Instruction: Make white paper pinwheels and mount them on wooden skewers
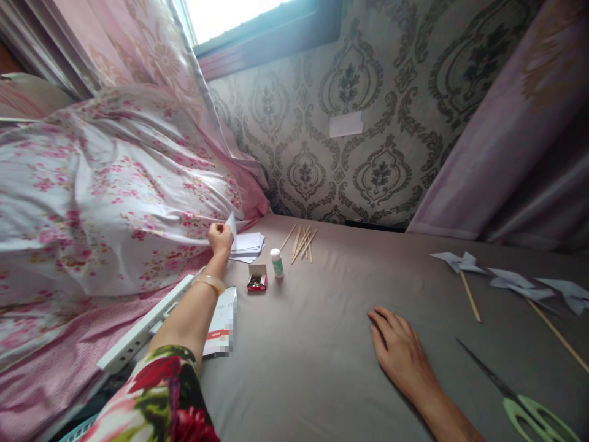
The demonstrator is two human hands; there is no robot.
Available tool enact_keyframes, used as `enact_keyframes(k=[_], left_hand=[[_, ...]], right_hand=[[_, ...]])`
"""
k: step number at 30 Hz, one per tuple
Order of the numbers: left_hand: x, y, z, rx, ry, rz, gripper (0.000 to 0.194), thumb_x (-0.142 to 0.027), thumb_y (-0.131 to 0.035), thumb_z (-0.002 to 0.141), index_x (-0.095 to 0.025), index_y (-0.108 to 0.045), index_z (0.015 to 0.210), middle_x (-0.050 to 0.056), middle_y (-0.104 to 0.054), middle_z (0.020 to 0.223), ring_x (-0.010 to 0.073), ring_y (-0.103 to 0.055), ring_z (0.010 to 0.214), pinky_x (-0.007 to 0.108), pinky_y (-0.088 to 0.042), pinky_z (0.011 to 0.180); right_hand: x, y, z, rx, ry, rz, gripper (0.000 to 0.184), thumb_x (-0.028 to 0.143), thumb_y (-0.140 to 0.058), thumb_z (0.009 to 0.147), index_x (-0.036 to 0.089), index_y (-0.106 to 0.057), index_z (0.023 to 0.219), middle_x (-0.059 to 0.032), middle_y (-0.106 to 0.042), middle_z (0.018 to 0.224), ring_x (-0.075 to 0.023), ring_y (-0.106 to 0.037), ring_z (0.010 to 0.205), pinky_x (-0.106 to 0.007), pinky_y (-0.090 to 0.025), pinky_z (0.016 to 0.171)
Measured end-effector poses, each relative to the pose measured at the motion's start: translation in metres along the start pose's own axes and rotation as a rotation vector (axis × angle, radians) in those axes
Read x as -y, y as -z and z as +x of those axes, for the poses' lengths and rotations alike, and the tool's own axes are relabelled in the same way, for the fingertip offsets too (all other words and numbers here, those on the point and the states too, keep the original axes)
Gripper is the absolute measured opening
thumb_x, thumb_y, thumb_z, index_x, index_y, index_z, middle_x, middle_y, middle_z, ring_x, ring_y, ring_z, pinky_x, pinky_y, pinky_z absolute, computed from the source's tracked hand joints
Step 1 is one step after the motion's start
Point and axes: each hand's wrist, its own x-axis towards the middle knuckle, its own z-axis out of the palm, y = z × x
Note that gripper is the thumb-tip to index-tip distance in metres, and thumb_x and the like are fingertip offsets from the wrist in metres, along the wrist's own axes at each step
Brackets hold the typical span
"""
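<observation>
My left hand point(220, 238) reaches to the far left of the table and pinches a sheet of white paper point(231, 223), lifted by its edge. Right beside it lies a small stack of white paper point(248, 244). Closer to me are a glue stick point(277, 263) with a white cap, standing upright, and an open red box point(256, 282) with small metal pieces inside. My right hand point(397, 344) rests palm down on the grey cloth, fingers loosely stretched, holding nothing. Scissors point(519, 399) with pale green handles lie to its right.
Several thin wooden sticks point(302, 244) lie behind the glue stick. Paper pinwheels point(461, 263) on sticks lie at the right. A white power strip point(142, 325) and a phone-like device point(223, 322) lie under or beside my left forearm. Floral bedding point(105, 184) borders the left.
</observation>
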Motion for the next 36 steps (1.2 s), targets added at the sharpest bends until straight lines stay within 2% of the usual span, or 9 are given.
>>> enact_keyframes(k=[3, 7, 10, 14, 16, 21, 26, 31, 36], left_hand=[[-0.019, 0.030, -0.029, -0.153, -0.117, -0.122, 0.026, -0.027, -0.042, 0.092, -0.012, -0.059, 0.104, 0.008, -0.066, 0.097, 0.0163, -0.063, 0.091, 0.030, -0.051, 0.085], [-0.036, 0.056, -0.112, -0.107, -0.447, -0.290, 0.018, -0.035, -0.057, 0.085, -0.020, -0.063, 0.091, 0.001, -0.067, 0.090, 0.0128, -0.064, 0.078, 0.026, -0.052, 0.077], [-0.041, 0.057, -0.187, 0.248, -0.801, -0.315, 0.009, -0.027, -0.056, 0.087, -0.022, -0.064, 0.086, 0.003, -0.070, 0.088, 0.0149, -0.065, 0.083, 0.028, -0.051, 0.082], [-0.041, 0.043, -0.251, 0.835, -0.917, -0.230, 0.019, -0.029, -0.049, 0.092, -0.024, -0.066, 0.085, 0.006, -0.070, 0.089, 0.0176, -0.065, 0.088, 0.027, -0.050, 0.080], [-0.040, 0.037, -0.257, 0.980, -0.877, -0.237, 0.020, -0.035, -0.050, 0.091, -0.023, -0.066, 0.085, 0.006, -0.071, 0.092, 0.0183, -0.065, 0.089, 0.027, -0.050, 0.079], [-0.031, 0.025, -0.235, 0.661, -0.470, -0.041, 0.021, -0.032, -0.050, 0.088, -0.018, -0.064, 0.095, 0.010, -0.066, 0.095, 0.0217, -0.062, 0.090, 0.033, -0.047, 0.084], [-0.028, 0.015, -0.230, 0.795, -0.335, 0.148, 0.022, -0.034, -0.061, 0.079, -0.015, -0.062, 0.090, 0.008, -0.064, 0.088, 0.0224, -0.058, 0.086, 0.032, -0.045, 0.077], [-0.041, 0.010, -0.234, 0.911, -0.177, 0.004, 0.018, -0.033, -0.061, 0.073, -0.016, -0.059, 0.070, -0.002, -0.053, 0.063, 0.0157, -0.050, 0.065, 0.026, -0.035, 0.058], [-0.045, 0.008, -0.238, 0.918, 0.002, -0.447, 0.018, -0.033, -0.061, 0.068, -0.015, -0.058, 0.069, -0.004, -0.053, 0.060, 0.0121, -0.048, 0.059, 0.023, -0.034, 0.054]], right_hand=[[0.002, 0.003, 0.001, 0.012, -0.007, 0.004, 0.035, 0.025, -0.039, 0.093, 0.016, -0.066, 0.112, -0.0130, -0.065, 0.117, -0.0267, -0.057, 0.107, -0.044, -0.048, 0.092], [0.005, 0.009, 0.003, 0.014, -0.015, 0.024, 0.034, 0.024, -0.039, 0.092, 0.018, -0.066, 0.112, -0.0133, -0.065, 0.117, -0.0266, -0.056, 0.108, -0.044, -0.047, 0.092], [0.008, 0.016, 0.005, 0.039, -0.021, 0.064, 0.033, 0.023, -0.040, 0.092, 0.017, -0.067, 0.109, -0.0141, -0.065, 0.115, -0.0269, -0.057, 0.106, -0.044, -0.046, 0.091], [0.016, 0.026, 0.008, 0.116, -0.033, 0.143, 0.030, 0.021, -0.041, 0.091, 0.014, -0.066, 0.107, -0.0139, -0.067, 0.113, -0.0263, -0.058, 0.104, -0.041, -0.045, 0.091], [0.021, 0.030, 0.009, 0.145, -0.030, 0.157, 0.029, 0.021, -0.042, 0.092, 0.015, -0.066, 0.108, -0.0124, -0.067, 0.113, -0.0244, -0.059, 0.104, -0.038, -0.045, 0.091], [0.049, 0.037, 0.015, 0.251, 0.082, 0.254, 0.026, 0.026, -0.049, 0.091, 0.016, -0.065, 0.108, -0.0112, -0.066, 0.116, -0.0240, -0.058, 0.108, -0.038, -0.044, 0.094], [0.095, 0.036, 0.022, 0.422, 0.141, 0.203, 0.037, 0.040, -0.062, 0.084, 0.013, -0.064, 0.110, -0.0145, -0.063, 0.118, -0.0286, -0.055, 0.110, -0.040, -0.042, 0.095], [0.116, 0.026, 0.021, 0.393, 0.100, 0.089, 0.025, 0.034, -0.058, 0.086, 0.013, -0.066, 0.098, -0.0153, -0.064, 0.108, -0.0289, -0.056, 0.103, -0.039, -0.042, 0.091], [0.108, 0.019, 0.017, 0.315, 0.063, 0.188, 0.014, 0.022, -0.055, 0.088, 0.016, -0.068, 0.090, -0.0106, -0.067, 0.104, -0.0247, -0.057, 0.099, -0.035, -0.043, 0.091]])
